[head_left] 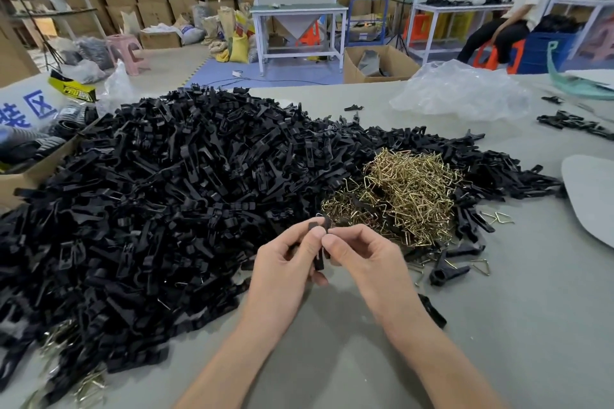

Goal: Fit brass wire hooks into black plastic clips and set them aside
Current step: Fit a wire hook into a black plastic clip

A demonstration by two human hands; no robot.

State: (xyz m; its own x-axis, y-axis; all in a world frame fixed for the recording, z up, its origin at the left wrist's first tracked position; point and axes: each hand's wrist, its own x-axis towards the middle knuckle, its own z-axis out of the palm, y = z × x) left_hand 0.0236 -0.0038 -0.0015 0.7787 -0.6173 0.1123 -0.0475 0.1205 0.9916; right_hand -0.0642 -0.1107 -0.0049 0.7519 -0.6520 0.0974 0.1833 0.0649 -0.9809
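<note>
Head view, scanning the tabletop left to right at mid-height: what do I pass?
A cardboard box → heap of black plastic clips → pile of brass wire hooks → grey pad at the right edge.

Printed in large blue strokes on the curved white sheet (31, 100) at far left: "区", with a cropped character below, seemingly "装". On the yellow-and-black strip (71, 90) beside it, lettering too blurred to read.

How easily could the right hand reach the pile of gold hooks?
Probably yes, easily: the pile of gold hooks lies just beyond the right hand with nothing blocking, though it is pinching a black clip.
</note>
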